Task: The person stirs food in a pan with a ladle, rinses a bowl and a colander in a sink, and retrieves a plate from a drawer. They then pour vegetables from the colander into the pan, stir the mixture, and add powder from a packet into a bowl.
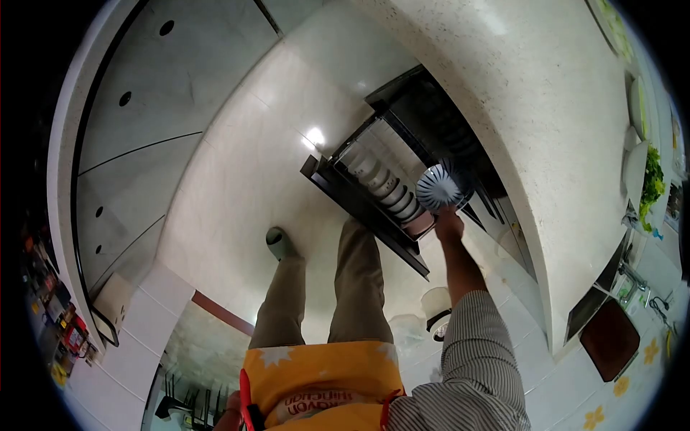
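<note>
My right hand [450, 224] is closed on the rim of a bowl [438, 188] with dark and white radial stripes, over the right part of an open pull-out drawer. In that drawer's rack [336, 152], several bowls and plates [392, 192] stand on edge in a row. A pinkish dish [418, 225] sits at the row's near end, close to my right hand. Only a small part of my left hand [229, 412] shows at the bottom, beside the yellow apron [323, 366]; its fingers cannot be made out.
The drawer's dark front [363, 215] reaches out close to my leg. A pale countertop [532, 129] curves along the right, with leafy greens [652, 179] and a brown board [609, 339] beyond. Grey cabinets [144, 122] line the left. A white container [435, 305] stands near my right sleeve.
</note>
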A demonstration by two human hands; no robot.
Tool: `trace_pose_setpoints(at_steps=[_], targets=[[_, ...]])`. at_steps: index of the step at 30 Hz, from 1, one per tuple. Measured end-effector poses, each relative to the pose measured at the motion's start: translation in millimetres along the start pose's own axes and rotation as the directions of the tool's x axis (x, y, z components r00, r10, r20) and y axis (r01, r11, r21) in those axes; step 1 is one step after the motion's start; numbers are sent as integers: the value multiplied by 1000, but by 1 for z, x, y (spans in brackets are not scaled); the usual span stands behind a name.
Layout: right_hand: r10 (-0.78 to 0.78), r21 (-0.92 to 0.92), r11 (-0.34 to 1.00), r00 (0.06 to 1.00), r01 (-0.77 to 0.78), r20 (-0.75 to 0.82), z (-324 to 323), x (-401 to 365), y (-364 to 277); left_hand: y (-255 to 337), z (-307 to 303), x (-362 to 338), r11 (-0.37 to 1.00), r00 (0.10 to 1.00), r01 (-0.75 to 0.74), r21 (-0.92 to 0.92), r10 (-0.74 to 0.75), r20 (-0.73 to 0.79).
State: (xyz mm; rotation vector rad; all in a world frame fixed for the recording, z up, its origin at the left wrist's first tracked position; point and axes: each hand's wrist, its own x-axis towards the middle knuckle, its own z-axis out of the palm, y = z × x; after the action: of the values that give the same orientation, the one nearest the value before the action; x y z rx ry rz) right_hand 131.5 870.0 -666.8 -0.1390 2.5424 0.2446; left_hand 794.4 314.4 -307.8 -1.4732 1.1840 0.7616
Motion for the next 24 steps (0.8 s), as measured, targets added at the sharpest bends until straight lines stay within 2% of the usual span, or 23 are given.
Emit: trace_pose_setpoints(at_steps=[2, 3, 4, 6, 7, 9, 10, 12, 14, 16, 17, 18, 19, 20, 22, 23, 24], targets=[[-203, -117, 971, 977, 209, 64, 15, 23, 27, 0, 4, -3, 1000, 1000, 9, -2, -9, -1], [-184, -202, 958, 976, 204, 114, 40, 37, 38, -1, 5, -7, 1000, 1000, 12, -2, -12, 1], [-238, -149, 961, 971, 233, -14, 51, 39, 42, -2, 7, -11, 1000, 1000, 17, -4, -17, -1], [-149, -166, 972, 983, 165, 104, 40, 45, 30, -6, 11, -18, 1000, 1000, 23, -3, -23, -4], [-158, -157, 972, 982, 172, 102, 38, 51, 23, -7, 11, -20, 1000, 1000, 23, 4, -23, -4], [-306, -200, 925, 946, 322, 106, 35, 51, 25, -13, 12, -28, 999, 1000, 26, 20, -26, 3], [-306, -203, 925, 946, 322, 109, 32, 47, 25, -15, 15, -30, 1000, 1000, 22, 23, -22, 8], [-403, -165, 907, 913, 388, -68, 4, 44, 8, -21, 18, -32, 999, 1000, 9, 42, -10, 16], [-417, -151, 891, 903, 428, 101, -3, 45, 3, -28, 18, -33, 998, 1000, -16, 63, 14, 20], [-408, -151, 898, 910, 414, 68, -28, 31, -13, -38, 19, -22, 991, 998, -49, 123, 45, 34], [-423, -119, 896, 904, 428, 62, -40, 25, -18, -48, 19, -11, 975, 997, -69, 213, 58, 57], [-438, -83, 893, 897, 441, 59, -53, 12, -25, -57, 16, 1, 914, 989, -119, 389, 75, 128], [-449, -5, 894, 894, 449, 9, -78, -7, -36, -29, 8, -24, 647, 924, -382, 660, 285, 255], [-459, 69, 885, 888, 460, -38, -98, -31, -43, -27, 1, -31, 639, 918, -392, 661, 315, 240], [-473, 107, 867, 871, 487, -132, -117, -71, -55, -20, -8, -40, 428, 723, -627, 651, 631, 282], [-481, 200, 845, 869, 496, -118, -167, -100, -64, -9, -14, -50, 320, 692, -648, 692, 626, 359], [-494, 296, 814, 864, 500, -103, -219, -137, -70, -2, -20, -64, 301, 674, -648, 700, 654, 343]])
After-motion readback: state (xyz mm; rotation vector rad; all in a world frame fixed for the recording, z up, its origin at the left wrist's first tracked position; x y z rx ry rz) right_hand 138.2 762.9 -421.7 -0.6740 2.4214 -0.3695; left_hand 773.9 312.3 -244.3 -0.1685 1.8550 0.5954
